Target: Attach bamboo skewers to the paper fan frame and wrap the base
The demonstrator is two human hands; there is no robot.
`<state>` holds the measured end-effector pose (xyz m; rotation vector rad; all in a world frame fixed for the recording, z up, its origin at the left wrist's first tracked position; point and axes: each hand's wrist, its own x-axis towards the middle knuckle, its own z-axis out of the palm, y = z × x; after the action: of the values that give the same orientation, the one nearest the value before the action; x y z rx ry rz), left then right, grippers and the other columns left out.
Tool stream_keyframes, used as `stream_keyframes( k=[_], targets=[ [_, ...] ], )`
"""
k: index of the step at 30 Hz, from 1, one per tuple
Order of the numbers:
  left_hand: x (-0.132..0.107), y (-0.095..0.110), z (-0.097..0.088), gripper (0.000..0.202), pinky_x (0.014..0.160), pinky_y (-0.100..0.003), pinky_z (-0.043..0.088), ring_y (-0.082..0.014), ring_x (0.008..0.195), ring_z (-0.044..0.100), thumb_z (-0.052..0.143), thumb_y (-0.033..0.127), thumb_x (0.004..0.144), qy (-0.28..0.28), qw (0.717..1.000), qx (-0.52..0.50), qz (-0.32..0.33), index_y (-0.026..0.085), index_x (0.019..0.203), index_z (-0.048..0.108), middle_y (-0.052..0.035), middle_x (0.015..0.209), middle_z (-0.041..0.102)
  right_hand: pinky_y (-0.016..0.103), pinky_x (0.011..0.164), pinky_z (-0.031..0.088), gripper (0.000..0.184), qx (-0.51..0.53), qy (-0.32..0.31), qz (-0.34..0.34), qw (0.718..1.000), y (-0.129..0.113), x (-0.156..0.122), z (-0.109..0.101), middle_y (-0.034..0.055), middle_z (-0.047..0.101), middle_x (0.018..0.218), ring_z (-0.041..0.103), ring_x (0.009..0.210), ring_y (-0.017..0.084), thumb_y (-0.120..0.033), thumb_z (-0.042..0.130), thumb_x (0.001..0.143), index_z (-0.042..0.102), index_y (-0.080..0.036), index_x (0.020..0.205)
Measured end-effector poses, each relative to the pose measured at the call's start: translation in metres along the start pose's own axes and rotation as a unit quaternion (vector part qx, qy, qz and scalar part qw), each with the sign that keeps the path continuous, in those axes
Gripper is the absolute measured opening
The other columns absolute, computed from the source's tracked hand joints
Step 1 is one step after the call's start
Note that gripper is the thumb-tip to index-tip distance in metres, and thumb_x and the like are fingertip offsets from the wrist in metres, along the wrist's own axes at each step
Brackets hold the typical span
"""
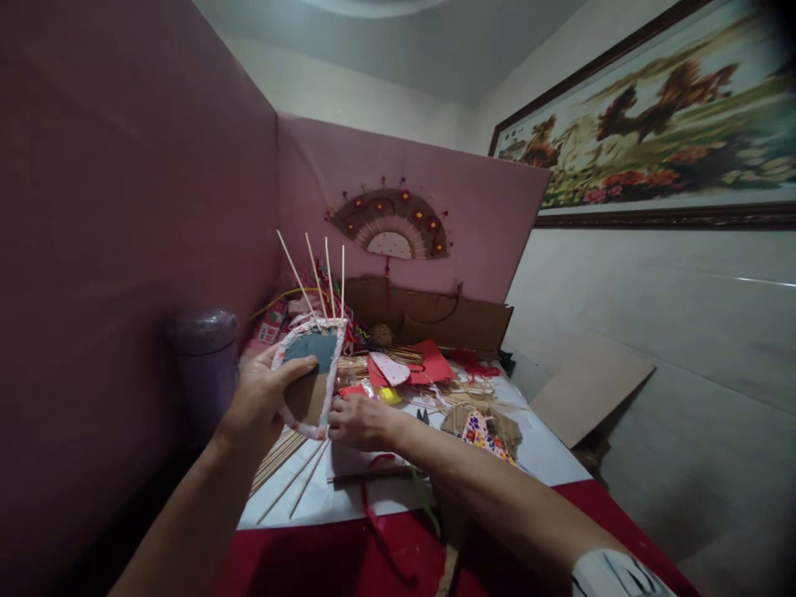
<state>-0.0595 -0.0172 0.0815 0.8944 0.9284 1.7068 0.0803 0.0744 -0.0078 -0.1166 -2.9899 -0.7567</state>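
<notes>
My left hand grips a half-round cardboard piece, its thumb pressed flat on the face. That piece has a dark grey-blue patch and a rim wrapped in pale, pink-spotted fabric. Several thin wooden sticks stand up from its top edge. Against the lower right rim lies my right hand, fingers curled closed; what they pinch is hidden. Below the piece, more loose sticks rest on the white sheet. Dark scissor tips show just beyond my right wrist.
A decorated fan hangs on the pink panel behind. Red paper, a spotted pale piece and torn cardboard with flowered fabric lie on the table. A purple bin-like container stands left. Red cloth covers the front edge.
</notes>
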Motion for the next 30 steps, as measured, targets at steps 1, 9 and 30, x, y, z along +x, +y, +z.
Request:
stream_keyframes(
  k=[1,9,30],
  targets=[
    [0.003,-0.002,-0.002,0.032,0.044,-0.026,0.05,-0.0156,0.046,0.06,0.076,0.02,0.05,0.002,1.0,0.004,0.003,0.014,0.079,0.063,-0.0015,0.062,0.066,0.028,0.06,0.037,0.016,-0.007,0.002,-0.001,1.0,0.002,-0.008,-0.001,0.0061,0.061,0.083,0.051,0.077,0.017,-0.014,0.044,0.087,0.056,-0.016,0.077],
    [0.012,-0.019,-0.008,0.032,0.044,-0.024,0.05,-0.0137,0.045,0.059,0.076,0.017,0.051,-0.014,1.0,-0.009,-0.007,0.013,0.08,0.062,-0.0004,0.061,0.065,0.028,0.056,0.038,0.015,0.003,0.009,0.111,0.994,-0.006,-0.032,-0.002,0.0058,0.061,0.085,0.053,0.074,0.017,-0.015,0.041,0.089,0.056,-0.016,0.087],
    [0.003,-0.052,0.004,0.068,0.063,-0.023,0.053,-0.0143,0.073,0.064,0.075,0.017,0.055,0.025,0.998,0.016,0.053,0.021,0.119,0.052,-0.0047,0.099,0.065,0.026,0.064,0.039,0.013,0.204,0.44,0.474,0.735,-0.042,-0.079,-0.055,0.004,0.061,0.075,0.054,0.069,0.016,-0.022,0.047,0.087,0.059,-0.018,0.082]
  ],
)
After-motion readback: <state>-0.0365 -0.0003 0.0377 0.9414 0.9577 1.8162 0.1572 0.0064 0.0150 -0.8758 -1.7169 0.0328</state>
